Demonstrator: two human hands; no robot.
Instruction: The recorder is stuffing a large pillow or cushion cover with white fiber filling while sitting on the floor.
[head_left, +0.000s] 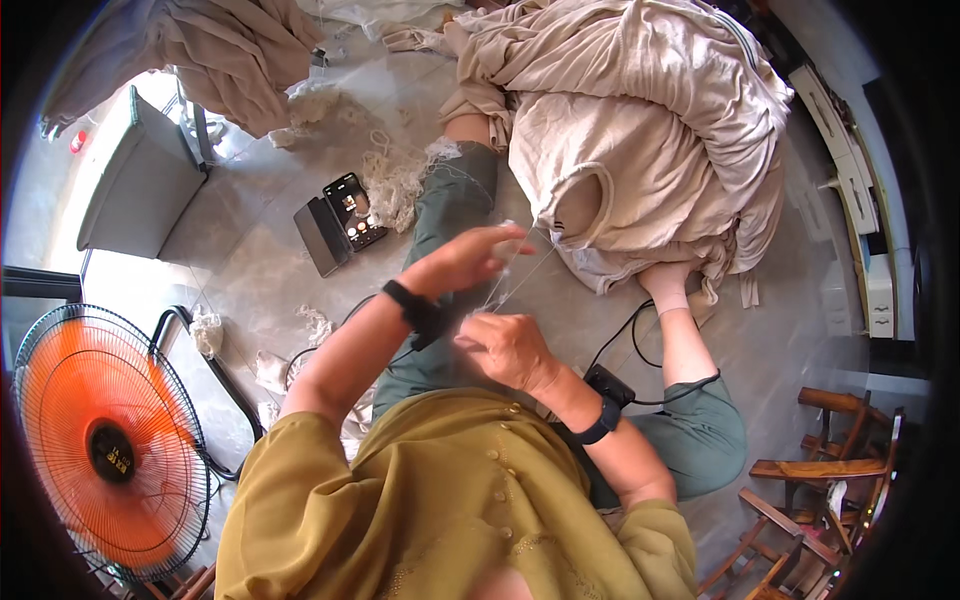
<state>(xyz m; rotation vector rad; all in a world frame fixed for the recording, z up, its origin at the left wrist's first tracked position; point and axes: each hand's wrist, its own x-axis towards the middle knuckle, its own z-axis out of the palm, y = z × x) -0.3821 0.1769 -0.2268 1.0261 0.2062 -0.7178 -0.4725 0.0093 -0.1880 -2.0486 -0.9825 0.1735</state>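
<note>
Pale threads (525, 279) run from the collar of a beige knit garment (592, 142) down to my hands, above my lap. My right hand (510, 349) is closed on the lower ends of the threads. My left hand (480, 259) is just above it, fingers stretched towards the collar and blurred; whether it grips a thread cannot be told. The garment lies in a large heap of beige fabric (675, 45) on the floor between my feet. Tangled loose yarn (394, 187) lies beside my left leg, with some wisps on my trouser knee.
A phone in an open flip case (356, 214) lies on the floor at left. Beyond it stand a grey panel-like seat (142, 180) and more draped fabric (232, 52). An orange floor fan (112, 450) is at lower left, wooden stools (817, 469) at lower right. A black cable (637, 337) runs by my right leg.
</note>
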